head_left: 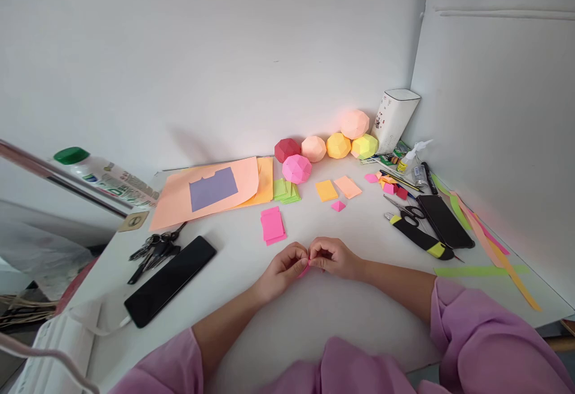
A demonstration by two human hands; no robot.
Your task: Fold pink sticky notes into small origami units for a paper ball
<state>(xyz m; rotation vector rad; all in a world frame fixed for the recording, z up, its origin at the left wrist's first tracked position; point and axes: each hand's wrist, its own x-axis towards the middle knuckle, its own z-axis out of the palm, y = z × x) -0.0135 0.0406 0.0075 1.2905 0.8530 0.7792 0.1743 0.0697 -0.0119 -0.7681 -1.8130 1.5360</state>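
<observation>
My left hand (286, 267) and my right hand (335, 257) meet over the white table, thumbs and forefingers pinched together. Between them is a small piece of pink paper (305, 270), mostly covered by the fingers, so its folds cannot be made out. Just beyond the left hand lies a stack of pink paper slips (272, 225). A small folded pink paper piece (338, 205) sits farther back, beyond the right hand. Behind it are an orange slip stack (326, 190) and peach slips (348, 187).
Faceted paper balls (297, 169) rest by the wall. Coloured sheets (166, 202), green slips (287, 190), keys (157, 250) and a black phone (171, 281) lie leftward. Rightward are scissors (411, 213), a utility knife (420, 236), a black case (444, 220) and paper strips (480, 272).
</observation>
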